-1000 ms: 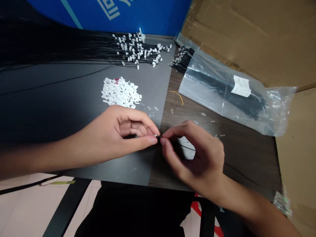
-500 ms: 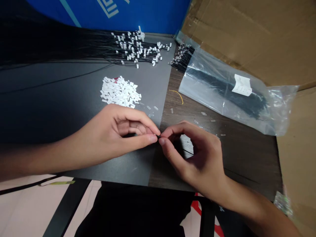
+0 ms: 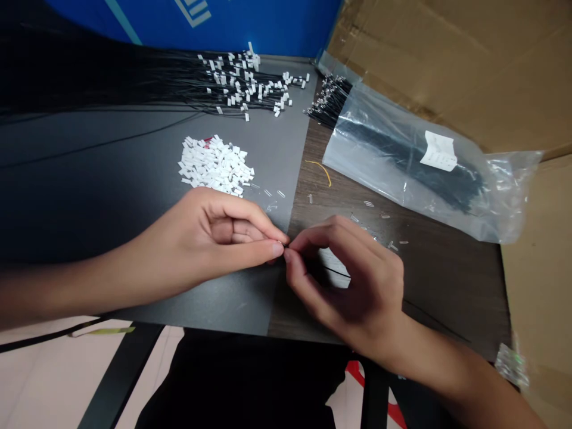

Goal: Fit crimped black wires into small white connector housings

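Many capped wires [image 3: 260, 92] look done — caps [image 3: 217, 164], bagged wires [image 3: 397, 156] remain; your left hand [image 3: 212, 235] and right hand [image 3: 369, 268] pinch one wire [image 3: 337, 272].

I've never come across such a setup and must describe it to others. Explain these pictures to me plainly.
There is no machine here: a person works with two bare hands. Every picture comes from one camera worn on the head, looking forward and down.

On the work surface lie a pile of small white pieces, a bundle of white-tipped black wires, and a clear plastic bag with more black wires poking out.

The right hand pinches a thin black wire between its fingers. The left hand meets it, pinching a tiny piece too hidden to identify.
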`<state>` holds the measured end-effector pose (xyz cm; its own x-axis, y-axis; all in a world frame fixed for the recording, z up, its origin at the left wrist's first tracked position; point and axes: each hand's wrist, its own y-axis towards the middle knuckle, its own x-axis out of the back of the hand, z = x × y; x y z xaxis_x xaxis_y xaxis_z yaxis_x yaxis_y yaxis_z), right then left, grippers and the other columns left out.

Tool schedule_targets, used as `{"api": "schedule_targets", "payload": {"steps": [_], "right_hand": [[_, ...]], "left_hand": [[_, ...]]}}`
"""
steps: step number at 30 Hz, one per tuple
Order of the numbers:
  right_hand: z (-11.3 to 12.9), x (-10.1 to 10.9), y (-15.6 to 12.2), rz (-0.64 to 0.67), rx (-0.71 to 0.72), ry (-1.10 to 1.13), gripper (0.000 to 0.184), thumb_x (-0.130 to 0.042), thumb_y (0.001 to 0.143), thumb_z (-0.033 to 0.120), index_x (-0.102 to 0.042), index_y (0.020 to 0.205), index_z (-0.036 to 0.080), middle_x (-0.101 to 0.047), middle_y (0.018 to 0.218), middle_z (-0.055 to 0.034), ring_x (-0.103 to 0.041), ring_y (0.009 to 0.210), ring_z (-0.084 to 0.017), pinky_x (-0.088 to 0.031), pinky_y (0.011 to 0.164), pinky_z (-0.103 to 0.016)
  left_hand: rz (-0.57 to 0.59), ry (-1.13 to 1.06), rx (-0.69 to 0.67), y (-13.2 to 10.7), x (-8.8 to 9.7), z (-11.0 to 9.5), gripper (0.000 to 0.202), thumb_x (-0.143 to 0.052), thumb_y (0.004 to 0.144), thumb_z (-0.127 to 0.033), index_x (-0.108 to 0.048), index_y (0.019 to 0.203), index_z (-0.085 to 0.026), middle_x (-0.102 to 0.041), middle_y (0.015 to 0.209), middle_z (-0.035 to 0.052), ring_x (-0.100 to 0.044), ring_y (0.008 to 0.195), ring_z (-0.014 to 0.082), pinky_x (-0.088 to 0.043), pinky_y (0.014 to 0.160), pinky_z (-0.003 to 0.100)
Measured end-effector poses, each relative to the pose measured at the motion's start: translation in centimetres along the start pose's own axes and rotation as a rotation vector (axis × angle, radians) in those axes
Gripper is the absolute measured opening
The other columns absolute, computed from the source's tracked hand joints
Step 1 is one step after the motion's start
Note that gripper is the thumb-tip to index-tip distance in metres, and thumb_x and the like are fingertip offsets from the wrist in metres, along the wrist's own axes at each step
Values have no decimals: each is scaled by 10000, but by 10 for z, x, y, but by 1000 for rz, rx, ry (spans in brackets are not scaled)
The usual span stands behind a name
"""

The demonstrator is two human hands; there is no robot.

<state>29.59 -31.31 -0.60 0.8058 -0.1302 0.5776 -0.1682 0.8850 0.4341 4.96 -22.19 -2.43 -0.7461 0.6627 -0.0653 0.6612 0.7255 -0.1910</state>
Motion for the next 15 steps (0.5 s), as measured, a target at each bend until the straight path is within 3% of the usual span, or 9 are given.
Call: {"api": "schedule_targets", "payload": {"steps": [4, 7, 12, 15], "right_hand": [[-1, -1, 0, -36, 109, -180, 250, -729, 1172, 58, -752, 1028, 261, -819, 884, -33, -745, 775, -204, -605, 705, -408], [-1, -1, -2, -33, 102, -172, 221, -748, 1172, 70, -766, 1047, 251, -837, 915, -44, -770, 798, -211, -615, 720, -411], [4, 0, -1, -30, -139, 112, 127, -850, 1109, 96, -841, 1085, 220, -893, 971, -9, -830, 845, -167, -676, 806, -324], [6, 2, 4, -4, -308, 274, 146, -888, 1078, 90, -856, 1011, 215, -895, 918, 17, -818, 796, -131, -664, 767, -247]], "left_hand": [[38, 7, 37, 0, 4, 3, 201, -1048, 1056, -491, -1040, 1081, -291, -959, 1020, 31, -908, 907, 203, -712, 793, 179], [27, 14, 24, 1, 4, 2, 215, -1049, 1054, -497, -1042, 1071, -283, -956, 1011, 45, -901, 886, 206, -719, 780, 184], [-1, -24, -31, 2, -2, -5, 26, -1058, 1034, -322, -1051, 1055, -311, -989, 1072, 31, -973, 986, 217, -780, 921, 194], [-35, -2, -9, 0, -5, -9, 76, -1085, 993, -287, -1060, 1051, -330, -1010, 1109, 15, -1001, 1043, 244, -807, 997, 233]]}}
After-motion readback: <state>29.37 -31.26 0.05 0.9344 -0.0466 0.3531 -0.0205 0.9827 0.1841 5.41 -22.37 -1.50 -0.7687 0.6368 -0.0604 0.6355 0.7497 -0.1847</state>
